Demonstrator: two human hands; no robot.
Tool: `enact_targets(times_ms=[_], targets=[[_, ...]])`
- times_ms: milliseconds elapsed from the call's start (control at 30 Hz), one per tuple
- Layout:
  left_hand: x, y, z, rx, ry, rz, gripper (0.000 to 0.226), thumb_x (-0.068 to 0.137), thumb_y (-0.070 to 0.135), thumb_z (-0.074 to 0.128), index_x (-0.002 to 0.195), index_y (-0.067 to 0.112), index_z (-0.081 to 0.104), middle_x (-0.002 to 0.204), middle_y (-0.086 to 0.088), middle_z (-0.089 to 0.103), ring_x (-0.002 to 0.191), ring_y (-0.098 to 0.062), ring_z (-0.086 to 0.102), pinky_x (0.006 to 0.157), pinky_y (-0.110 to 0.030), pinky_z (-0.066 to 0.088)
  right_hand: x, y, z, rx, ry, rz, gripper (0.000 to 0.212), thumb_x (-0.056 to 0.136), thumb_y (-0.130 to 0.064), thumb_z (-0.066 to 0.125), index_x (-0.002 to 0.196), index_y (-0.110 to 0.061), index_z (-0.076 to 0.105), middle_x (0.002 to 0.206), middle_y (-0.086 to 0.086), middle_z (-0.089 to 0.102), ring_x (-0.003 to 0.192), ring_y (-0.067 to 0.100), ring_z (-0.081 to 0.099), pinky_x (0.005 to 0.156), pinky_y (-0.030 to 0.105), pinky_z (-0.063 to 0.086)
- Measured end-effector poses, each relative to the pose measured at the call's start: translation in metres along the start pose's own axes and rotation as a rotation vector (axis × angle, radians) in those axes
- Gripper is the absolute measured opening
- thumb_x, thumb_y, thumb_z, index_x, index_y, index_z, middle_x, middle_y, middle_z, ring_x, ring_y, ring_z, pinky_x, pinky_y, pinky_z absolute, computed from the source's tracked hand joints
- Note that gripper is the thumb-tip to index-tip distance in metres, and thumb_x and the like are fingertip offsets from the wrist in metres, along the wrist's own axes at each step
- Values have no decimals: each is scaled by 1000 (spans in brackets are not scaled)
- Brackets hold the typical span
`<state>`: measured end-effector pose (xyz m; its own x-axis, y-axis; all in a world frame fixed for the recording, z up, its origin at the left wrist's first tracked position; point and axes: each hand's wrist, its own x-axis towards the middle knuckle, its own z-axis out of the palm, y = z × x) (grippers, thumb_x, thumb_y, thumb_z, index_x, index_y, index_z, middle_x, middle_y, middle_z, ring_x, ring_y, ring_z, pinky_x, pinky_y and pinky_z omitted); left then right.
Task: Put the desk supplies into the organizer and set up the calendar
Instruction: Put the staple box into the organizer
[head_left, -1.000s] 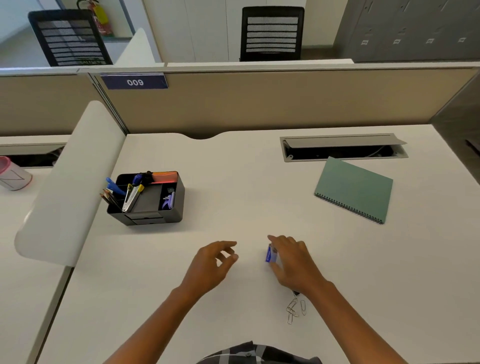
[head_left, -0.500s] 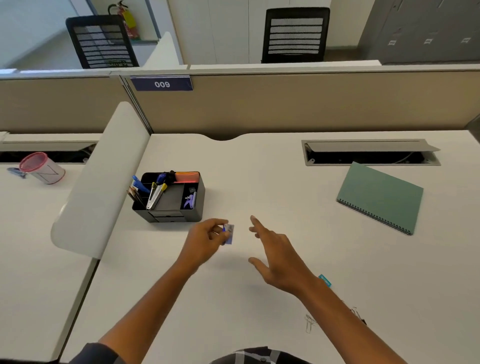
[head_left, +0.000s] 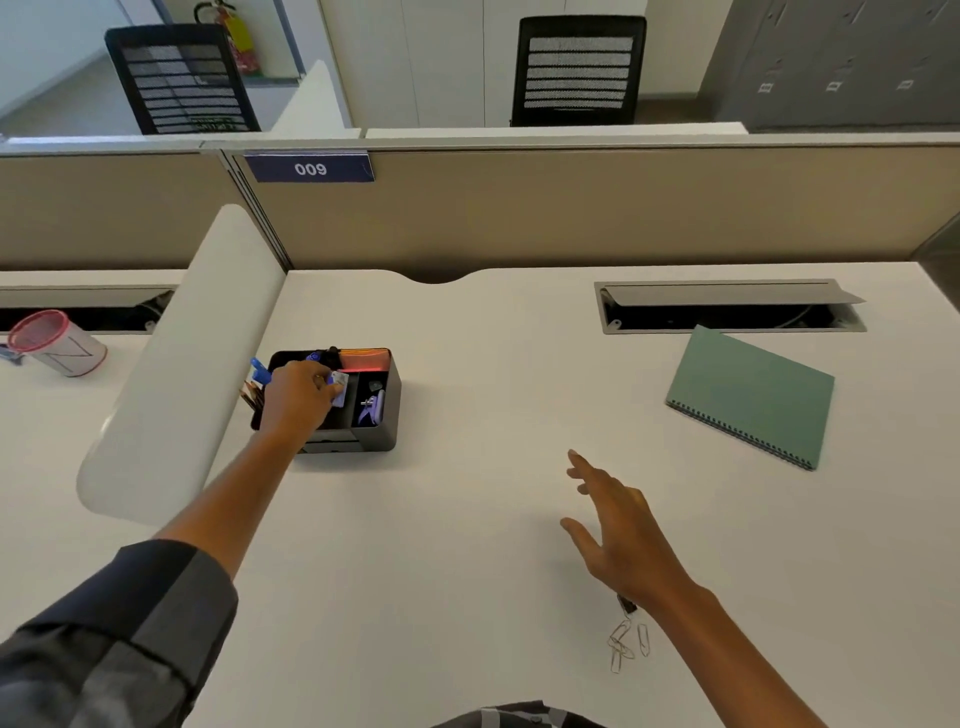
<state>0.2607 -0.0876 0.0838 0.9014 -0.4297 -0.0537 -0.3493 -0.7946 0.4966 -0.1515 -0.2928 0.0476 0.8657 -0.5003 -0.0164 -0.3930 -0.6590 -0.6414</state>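
Observation:
A black desk organizer (head_left: 388, 415) stands on the white desk at the left, holding pens, pencils, an orange item and a purple tool. My left hand (head_left: 298, 397) reaches over its middle compartment, pinching a small blue-and-white box (head_left: 340, 387) above the opening. My right hand (head_left: 618, 530) hovers over the desk at the centre right with fingers spread and nothing in it. Several paper clips (head_left: 626, 644) and a small black clip lie by my right wrist. A green spiral-bound calendar (head_left: 750, 395) lies flat at the right.
A white rounded divider panel (head_left: 176, 374) borders the desk on the left. A cable tray with a raised lid (head_left: 727, 306) sits at the back right. A pink-rimmed cup (head_left: 57, 343) lies on the neighbouring desk. A beige partition runs along the back.
The small box passed from my right hand to my left, which carried it left and away to the organizer. My right hand opened and stayed over the desk.

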Motion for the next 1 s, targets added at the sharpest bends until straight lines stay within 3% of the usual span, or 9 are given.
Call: enact_targets(times_ms=[100, 367, 600, 733, 867, 1000], targets=[[4, 1, 4, 5, 2, 16, 34, 96, 19, 76, 121, -3, 74, 94, -20, 77, 84, -29, 68, 78, -35, 49, -2, 2, -3, -12, 11, 7, 80, 97, -34, 67, 160, -38, 18, 147, -22, 47, 122, -8, 45, 112, 29, 36], [-4, 5, 8, 46, 32, 41, 20, 98, 9, 70, 113, -3, 78, 100, -23, 76, 77, -27, 61, 76, -36, 50, -6, 22, -4, -116, 26, 13, 62, 98, -34, 67, 154, -28, 41, 146, -15, 51, 128, 5, 53, 107, 25, 34], [-3, 6, 6, 15, 20, 46, 22, 98, 4, 68, 117, -3, 77, 109, -22, 76, 95, -37, 70, 88, -44, 56, -19, 40, -6, -141, 41, 86, 46, 96, -28, 70, 140, -26, 57, 132, -16, 57, 116, 7, 59, 100, 32, 44], [-4, 6, 5, 9, 14, 30, 22, 99, 5, 67, 118, -1, 77, 110, -21, 76, 85, -27, 64, 88, -43, 56, -27, 49, -11, -96, 70, 207, 37, 95, -26, 70, 131, -27, 63, 117, -21, 59, 102, 3, 58, 90, 32, 52], [-5, 5, 2, -3, 26, 44, 22, 99, 6, 65, 116, 1, 78, 106, -21, 77, 81, -27, 65, 84, -41, 57, -32, 59, -16, -48, 8, 372, 25, 94, -26, 71, 119, -26, 67, 105, -17, 62, 89, 5, 61, 77, 26, 52], [-11, 14, -2, -9, 77, 43, 26, 99, 8, 63, 121, 2, 76, 108, -22, 77, 81, -30, 65, 82, -38, 53, -34, 66, -19, -109, -161, 481, 14, 91, -30, 74, 102, -24, 68, 97, -11, 65, 85, 10, 63, 76, 28, 55]])
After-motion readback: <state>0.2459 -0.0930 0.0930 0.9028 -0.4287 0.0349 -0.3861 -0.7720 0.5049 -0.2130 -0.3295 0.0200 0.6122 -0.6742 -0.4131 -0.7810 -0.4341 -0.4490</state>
